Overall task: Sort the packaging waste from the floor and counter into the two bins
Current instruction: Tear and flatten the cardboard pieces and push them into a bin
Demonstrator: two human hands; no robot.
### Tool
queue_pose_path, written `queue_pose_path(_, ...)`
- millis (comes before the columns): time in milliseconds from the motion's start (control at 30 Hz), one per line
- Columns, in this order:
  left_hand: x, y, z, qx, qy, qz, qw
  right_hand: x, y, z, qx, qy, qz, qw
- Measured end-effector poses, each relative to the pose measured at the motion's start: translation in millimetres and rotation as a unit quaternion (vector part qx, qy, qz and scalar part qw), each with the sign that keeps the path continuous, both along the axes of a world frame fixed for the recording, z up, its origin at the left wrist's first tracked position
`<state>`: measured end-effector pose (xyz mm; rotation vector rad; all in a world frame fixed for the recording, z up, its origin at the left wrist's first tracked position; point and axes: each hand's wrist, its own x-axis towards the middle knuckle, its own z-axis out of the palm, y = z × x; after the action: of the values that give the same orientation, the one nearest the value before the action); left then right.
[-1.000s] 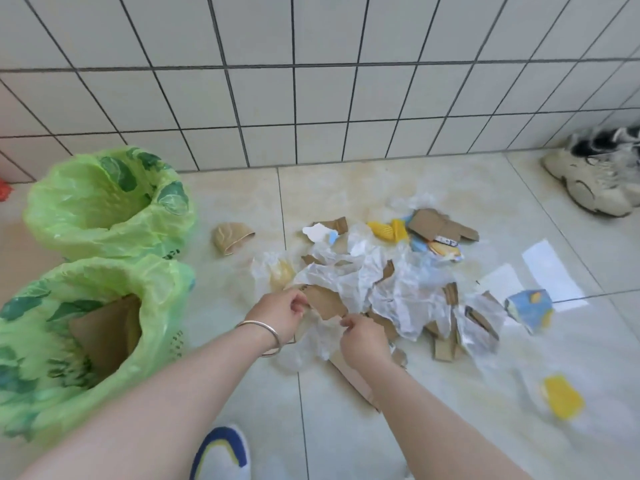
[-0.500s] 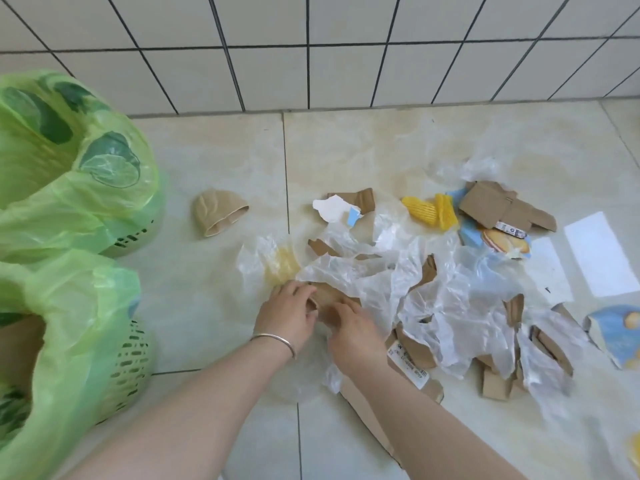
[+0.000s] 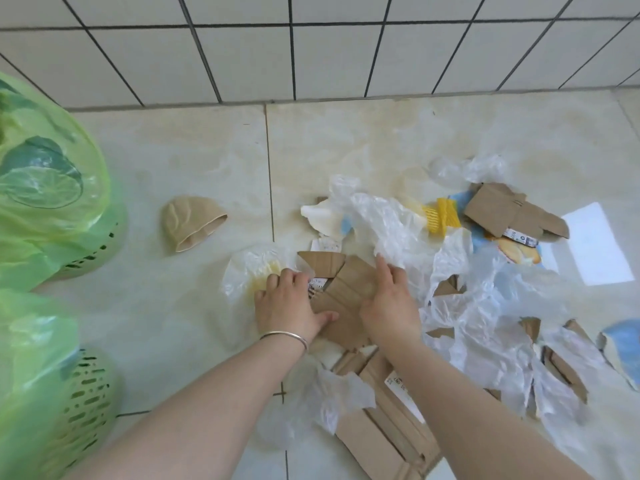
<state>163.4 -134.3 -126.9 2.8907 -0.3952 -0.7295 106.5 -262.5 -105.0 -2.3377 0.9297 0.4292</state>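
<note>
A pile of torn brown cardboard [image 3: 346,289], thin clear plastic film [image 3: 485,306] and printed wrappers lies on the pale floor tiles. My left hand [image 3: 287,306], with a silver bangle on the wrist, rests flat on the left edge of the cardboard pieces. My right hand [image 3: 391,299] presses on their right side, fingers spread, touching the plastic film. Two bins lined with green bags stand at the left: the far bin [image 3: 52,202] and the near bin [image 3: 52,393].
A crumpled brown paper cup [image 3: 190,223] lies alone between the bins and the pile. Yellow foam netting [image 3: 440,216], a folded cardboard piece [image 3: 502,209] and a blue snack wrapper [image 3: 623,348] lie to the right. A long cardboard strip [image 3: 381,434] lies under my right forearm. White tiled wall behind.
The view has moved closer and lower over the pile. Both hands went from pinching a cardboard piece to lying spread on several cardboard pieces, and plastic film has been pushed aside off them.
</note>
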Motion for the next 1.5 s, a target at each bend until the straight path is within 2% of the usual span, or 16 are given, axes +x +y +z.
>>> queue_pose_path(167, -8.5, 12.6, 0.0, -0.024, -0.041, 0.010, 0.999, -3.6, -6.9, -5.8, -0.007, 0.059, 0.045, 0.997)
queue_pose_path(233, -20.7, 20.9, -1.5, -0.069, -0.075, 0.076, 0.992, -5.0, -4.0, -7.9, -0.021, 0.072, 0.051, 0.996)
queue_pose_path(333, -43.7, 24.5, -3.3, -0.145, -0.051, 0.281, 0.947, -4.0, 1.9, -8.9, -0.056, 0.088, 0.063, 0.993)
queue_pose_path(400, -49.6, 21.1, -2.6, -0.152, 0.000, 0.395, 0.906, -1.6, 3.2, -8.6, -0.065, 0.095, 0.074, 0.991)
queue_pose_path(500, -43.6, 16.1, -0.4, -0.147, 0.081, 0.466, 0.869, 0.7, 4.1, -7.2, -0.050, 0.110, 0.082, 0.989)
queue_pose_path(567, -39.4, 13.9, -0.9, -0.188, 0.125, 0.485, 0.845, 0.1, 6.3, -6.4, -0.046, 0.116, 0.090, 0.988)
queue_pose_path(633, -37.0, 12.6, -0.6, -0.207, 0.145, 0.489, 0.835, -1.0, 8.2, -6.4, -0.044, 0.119, 0.088, 0.988)
queue_pose_path(767, -34.9, 16.8, 0.1, -0.182, 0.177, 0.457, 0.852, -8.0, 9.6, -7.0, -0.044, 0.125, 0.081, 0.988)
queue_pose_path(833, -36.2, 23.3, -1.2, -0.207, 0.207, 0.432, 0.853, -12.4, 8.3, -7.4, -0.039, 0.127, 0.076, 0.988)
queue_pose_path(1033, -38.1, 55.1, 1.0, -0.324, 0.307, 0.412, 0.794, -19.4, 6.1, -2.0, -0.021, 0.103, 0.013, 0.994)
queue_pose_path(1133, -32.7, 68.5, 6.9, -0.332, 0.338, 0.388, 0.791, -15.1, 7.6, -0.4, -0.021, 0.112, 0.003, 0.993)
queue_pose_path(1233, -23.8, 79.0, 13.5, -0.327, 0.349, 0.359, 0.801, 0.2, 11.3, -4.9, -0.004, 0.098, 0.015, 0.995)
queue_pose_path(1367, -8.6, 95.6, 12.8, -0.343, 0.332, 0.386, 0.789, 33.9, 25.2, -11.4, 0.045, 0.044, -0.014, 0.998)
queue_pose_path(1500, -4.0, 107.4, 5.4, -0.346, 0.331, 0.363, 0.799, 64.7, 38.8, -24.3, 0.010, 0.024, -0.054, 0.998)
